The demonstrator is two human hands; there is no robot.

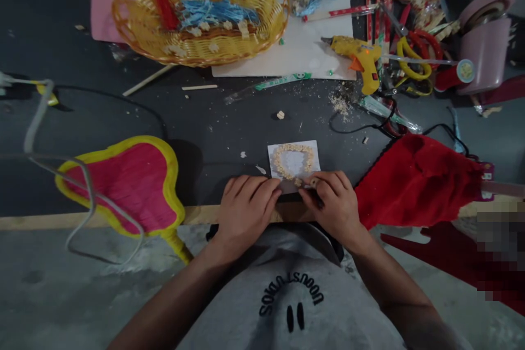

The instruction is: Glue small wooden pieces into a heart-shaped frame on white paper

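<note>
A small white card [295, 159] lies near the table's front edge, with a ring of small pale pieces [281, 163] on it. My left hand [249, 203] rests at the card's lower left corner, its fingers together and the fingertips at the card's edge. At the lower right corner, my right hand [334, 201] has its fingers curled in a pinch around a small pale piece [314, 181]. Another small piece [297, 181] sits at the bottom of the ring, beside the right fingertips.
A wicker basket [197, 57] with blue tassels stands at the back. A yellow glue gun [365, 60], scissors [413, 60] and a thread spool [451, 76] lie at the back right. A pink, yellow-edged fan [135, 186] is at left, red cloth [418, 180] at right.
</note>
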